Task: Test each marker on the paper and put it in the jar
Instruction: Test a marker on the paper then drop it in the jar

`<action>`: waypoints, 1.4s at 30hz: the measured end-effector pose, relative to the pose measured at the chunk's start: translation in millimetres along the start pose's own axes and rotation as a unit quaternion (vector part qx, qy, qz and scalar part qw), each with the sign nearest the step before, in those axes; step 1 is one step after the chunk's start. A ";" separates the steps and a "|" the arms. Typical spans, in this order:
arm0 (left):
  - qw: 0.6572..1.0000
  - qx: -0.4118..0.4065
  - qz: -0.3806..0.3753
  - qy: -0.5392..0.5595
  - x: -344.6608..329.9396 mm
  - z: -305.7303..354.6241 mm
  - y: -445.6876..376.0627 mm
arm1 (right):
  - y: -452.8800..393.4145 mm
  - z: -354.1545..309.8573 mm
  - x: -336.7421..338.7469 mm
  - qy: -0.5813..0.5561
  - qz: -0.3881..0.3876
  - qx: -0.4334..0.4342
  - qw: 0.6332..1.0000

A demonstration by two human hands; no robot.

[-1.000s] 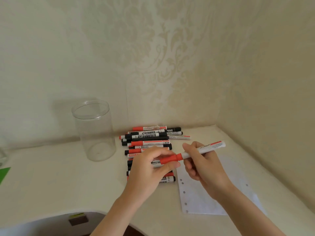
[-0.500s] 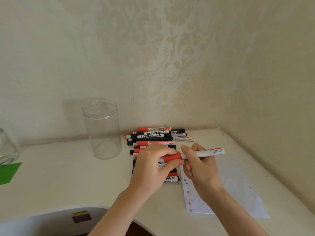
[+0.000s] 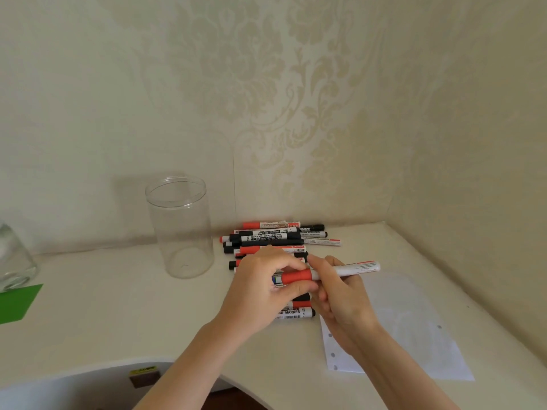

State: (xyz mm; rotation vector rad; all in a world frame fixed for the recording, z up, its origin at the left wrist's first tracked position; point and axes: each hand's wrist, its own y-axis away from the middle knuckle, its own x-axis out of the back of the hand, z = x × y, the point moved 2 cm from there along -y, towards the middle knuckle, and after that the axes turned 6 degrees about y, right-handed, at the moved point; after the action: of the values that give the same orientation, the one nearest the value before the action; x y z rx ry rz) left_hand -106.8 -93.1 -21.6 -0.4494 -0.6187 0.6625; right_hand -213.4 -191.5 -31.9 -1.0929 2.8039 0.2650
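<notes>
Both hands grip one marker (image 3: 340,270): left hand (image 3: 266,288) fingers pinch red cap (image 3: 296,276), right hand (image 3: 340,297) fingers clasp barrel.

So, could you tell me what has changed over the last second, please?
The left hand has pushed the red cap back along the marker toward the right hand; the exposed neck seen a second ago is now covered, so the cap looks seated again. Both hands keep their grip. The jar is still empty, and the marker pile and paper look unmoved.
</notes>
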 end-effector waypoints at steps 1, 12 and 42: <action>0.999 0.039 -0.005 0.033 -0.9 -2.0 1.2 | -1.5 0.4 1.3 0.012 -0.009 -0.004 1.000; 0.916 0.240 0.070 0.314 6.8 -18.5 11.8 | -5.4 -5.6 7.0 -0.046 -0.030 -0.054 0.997; 0.930 0.248 0.148 -0.228 172.6 -47.2 -82.3 | -34.3 2.2 -26.9 0.693 -0.191 0.189 0.669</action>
State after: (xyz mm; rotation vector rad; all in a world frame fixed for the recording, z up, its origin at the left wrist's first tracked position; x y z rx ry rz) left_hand 66.8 -42.3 56.3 0.0978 -0.7953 1.1950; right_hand -170.4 -198.2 -33.4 -2.3121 3.0066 -1.8678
